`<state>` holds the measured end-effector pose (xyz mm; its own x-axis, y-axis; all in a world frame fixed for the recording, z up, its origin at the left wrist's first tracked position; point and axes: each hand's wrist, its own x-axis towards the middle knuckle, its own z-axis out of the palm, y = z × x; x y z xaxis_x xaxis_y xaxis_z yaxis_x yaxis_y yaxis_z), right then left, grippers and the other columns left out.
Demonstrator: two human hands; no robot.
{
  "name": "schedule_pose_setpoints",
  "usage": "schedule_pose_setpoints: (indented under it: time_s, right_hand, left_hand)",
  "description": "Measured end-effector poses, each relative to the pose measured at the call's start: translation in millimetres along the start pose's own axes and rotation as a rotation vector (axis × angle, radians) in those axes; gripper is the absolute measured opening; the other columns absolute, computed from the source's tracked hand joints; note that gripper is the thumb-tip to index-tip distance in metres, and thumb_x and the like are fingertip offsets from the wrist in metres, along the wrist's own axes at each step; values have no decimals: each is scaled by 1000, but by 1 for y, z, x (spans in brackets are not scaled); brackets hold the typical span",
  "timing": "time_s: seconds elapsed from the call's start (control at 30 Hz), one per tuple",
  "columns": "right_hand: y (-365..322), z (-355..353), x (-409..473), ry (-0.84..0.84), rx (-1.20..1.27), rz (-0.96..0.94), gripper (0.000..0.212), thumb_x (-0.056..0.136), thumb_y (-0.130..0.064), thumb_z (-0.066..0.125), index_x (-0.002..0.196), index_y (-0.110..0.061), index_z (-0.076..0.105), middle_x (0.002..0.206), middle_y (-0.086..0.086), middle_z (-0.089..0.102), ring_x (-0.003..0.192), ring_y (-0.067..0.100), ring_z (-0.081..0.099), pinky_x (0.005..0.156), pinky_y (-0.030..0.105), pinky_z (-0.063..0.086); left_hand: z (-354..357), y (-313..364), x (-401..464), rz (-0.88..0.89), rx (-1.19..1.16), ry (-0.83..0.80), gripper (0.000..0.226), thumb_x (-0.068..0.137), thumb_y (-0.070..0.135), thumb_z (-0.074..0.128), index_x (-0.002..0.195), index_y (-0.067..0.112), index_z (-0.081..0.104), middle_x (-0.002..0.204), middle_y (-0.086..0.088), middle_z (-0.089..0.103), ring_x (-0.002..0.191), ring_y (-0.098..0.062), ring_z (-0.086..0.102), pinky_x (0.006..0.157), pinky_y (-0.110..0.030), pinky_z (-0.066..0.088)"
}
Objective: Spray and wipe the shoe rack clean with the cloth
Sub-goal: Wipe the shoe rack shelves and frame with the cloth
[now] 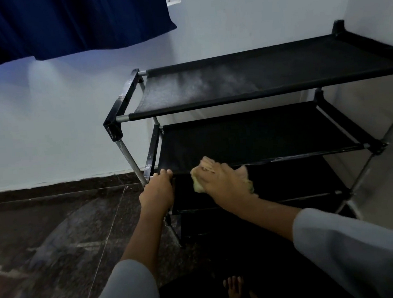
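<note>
- A dark blue curtain [61, 25] hangs at the upper left, cut off by the top and left edges.
- The left hand [157, 191] grips the front left corner of the shoe rack [267, 76], fingers curled over the second shelf's front bar.
- The right hand [222, 178] holds a yellowish cloth [199, 184] against that bar; the hand covers most of the cloth.
- The rack stands in the wall corner with 4 dark fabric shelves; the lower 2 are too dark to make out, and its right end is cut off.
- A bare foot [235, 290] shows dimly at the bottom.
</note>
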<state>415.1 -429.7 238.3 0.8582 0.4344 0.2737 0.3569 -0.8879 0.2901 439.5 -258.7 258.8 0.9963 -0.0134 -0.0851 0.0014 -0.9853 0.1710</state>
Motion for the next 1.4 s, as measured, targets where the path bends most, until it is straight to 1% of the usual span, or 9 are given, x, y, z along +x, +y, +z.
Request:
schedule_pose_setpoints:
  time_s: [0.07,0.27,0.43,0.57,0.77,1.0,1.13,1.27,1.4]
  right_hand:
    - [34,5,-25,16,-37,19,44,73,-16,38,105,-22,68,101,2,67,77,21,63,62,29,46]
    - [102,10,-72,-102,-115,116,73,45,-19,89,114,-10,68,105,7,65,60,29,58,54,37,49]
    - [81,-10,-55,-219,-1,247,45,83,-26,62,124,-11,52,121,3,50,98,28,54,79,37,43]
    - [37,-5,-20,-54,79,130,38,60,-23,77,96,-17,68,97,3,62,88,26,62,63,31,45]
    - [3,7,4,-1,-53,-41,53,74,-25,66,125,-18,58,113,-1,61,81,23,59,68,34,45]
    - [55,6,-27,-142,144,149,49,90,-33,55,134,-17,46,130,5,49,100,33,54,81,37,40]
    - [87,4,-54,-194,-43,209,56,75,-36,74,125,-18,57,118,4,57,85,32,59,71,38,47]
    - [98,4,-68,-263,-78,201,54,93,-24,50,143,-14,33,140,4,35,109,34,49,87,39,40]
    - [80,-9,-58,-298,-24,324,44,90,-25,53,132,-10,47,134,4,42,108,31,50,88,38,40]
  left_hand:
    - [-1,4,-1,-37,18,-8,50,92,3,32,139,20,34,143,-9,38,128,-32,44,98,-48,40]
    - [-4,16,-4,-88,41,-29,46,90,3,37,135,17,36,135,-14,44,123,-34,47,93,-48,42]
    - [4,13,1,10,48,-42,49,93,2,34,140,14,27,144,-13,30,131,-33,34,95,-51,43]
    - [6,8,5,57,40,-54,55,91,-2,38,143,11,25,154,-11,19,138,-34,23,102,-52,39]
    - [9,9,5,50,-28,-39,56,90,4,47,142,8,26,153,-12,20,139,-35,20,108,-48,34]
    - [7,6,2,71,-128,-38,64,87,7,57,143,5,27,156,-15,14,143,-34,13,112,-44,27]
    - [5,8,0,66,-129,-36,66,87,9,56,145,5,23,157,-14,11,144,-32,11,112,-43,25]
    - [7,5,-1,65,-143,-54,72,86,10,58,147,8,19,158,-12,5,145,-30,5,113,-43,24]
    - [6,5,-3,56,-157,-59,71,88,13,59,147,10,19,158,-9,6,145,-29,5,113,-45,26]
